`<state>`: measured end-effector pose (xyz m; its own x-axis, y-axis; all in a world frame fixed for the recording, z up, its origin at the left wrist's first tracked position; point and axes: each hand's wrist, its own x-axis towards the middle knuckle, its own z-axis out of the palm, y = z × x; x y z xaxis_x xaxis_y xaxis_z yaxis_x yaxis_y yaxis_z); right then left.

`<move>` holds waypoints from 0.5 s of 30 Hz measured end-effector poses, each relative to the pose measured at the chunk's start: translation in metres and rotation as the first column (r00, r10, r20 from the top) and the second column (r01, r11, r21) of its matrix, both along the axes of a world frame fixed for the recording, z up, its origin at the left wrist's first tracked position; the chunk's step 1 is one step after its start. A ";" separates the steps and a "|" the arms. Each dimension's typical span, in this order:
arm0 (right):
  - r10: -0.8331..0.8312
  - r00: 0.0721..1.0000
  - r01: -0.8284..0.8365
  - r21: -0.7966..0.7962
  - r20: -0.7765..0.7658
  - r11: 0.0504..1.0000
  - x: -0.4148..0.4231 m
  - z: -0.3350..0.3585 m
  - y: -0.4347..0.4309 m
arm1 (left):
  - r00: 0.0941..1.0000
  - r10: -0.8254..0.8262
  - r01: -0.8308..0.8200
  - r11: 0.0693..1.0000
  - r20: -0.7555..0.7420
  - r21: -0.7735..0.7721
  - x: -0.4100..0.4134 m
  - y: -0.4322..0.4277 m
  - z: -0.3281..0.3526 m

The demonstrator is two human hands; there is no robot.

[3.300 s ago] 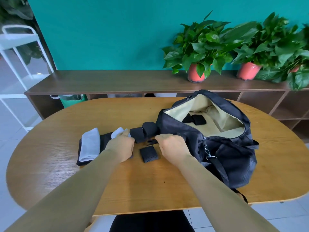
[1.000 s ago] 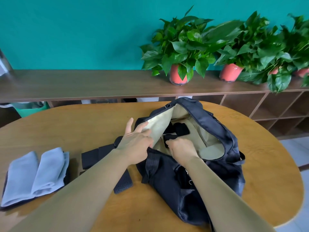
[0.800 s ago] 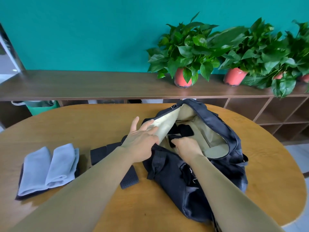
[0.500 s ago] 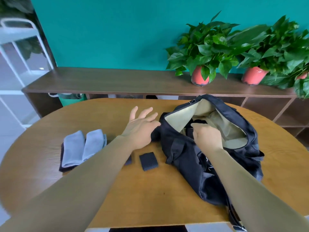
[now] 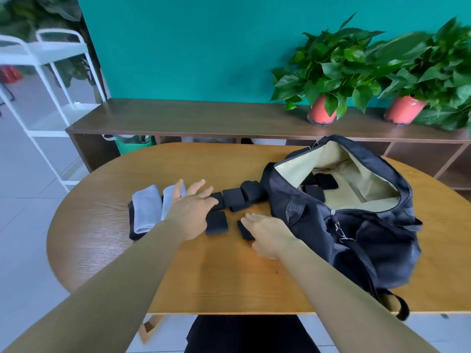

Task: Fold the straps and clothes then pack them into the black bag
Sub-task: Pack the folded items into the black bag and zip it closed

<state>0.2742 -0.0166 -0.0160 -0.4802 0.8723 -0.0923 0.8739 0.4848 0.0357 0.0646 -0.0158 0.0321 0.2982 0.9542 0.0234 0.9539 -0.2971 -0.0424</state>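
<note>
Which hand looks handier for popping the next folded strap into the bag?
Probably the right hand: it reaches over a folded strap beside the black bag. The left hand hovers farther off.

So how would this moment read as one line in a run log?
left hand: open, near folded straps | right hand: open, at nearest strap | black bag: unzipped, packed straps inside | grey cloths: folded, on table

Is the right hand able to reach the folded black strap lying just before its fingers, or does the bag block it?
Probably yes. The right hand is open, its fingertips at the folded strap on the table. The black bag sits to its right, off the path; the left hand hovers further left.
</note>
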 end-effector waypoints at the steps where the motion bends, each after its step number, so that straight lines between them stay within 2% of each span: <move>1: 0.000 1.000 0.000 0.020 0.015 1.000 -0.003 -0.001 0.002 | 1.000 -0.003 0.003 1.000 -0.004 -0.002 0.000 -0.001 -0.001; 4: -0.001 0.998 -0.002 0.054 0.066 0.999 -0.007 -0.006 0.007 | 1.000 -0.024 0.024 1.000 -0.007 -0.015 0.005 -0.001 0.000; 7: -0.016 0.999 0.013 0.090 0.034 0.996 -0.002 -0.005 0.005 | 0.999 -0.047 0.047 0.999 -0.008 -0.009 0.013 0.002 0.004; 12: 0.062 0.979 0.003 0.316 -0.196 0.949 0.024 0.011 -0.002 | 0.997 -0.079 0.078 0.996 0.009 0.049 0.040 0.012 0.013; 15: 0.087 0.926 0.087 0.434 -0.367 0.897 0.049 0.033 -0.010 | 0.992 -0.112 0.107 0.991 0.052 0.083 0.064 0.018 0.015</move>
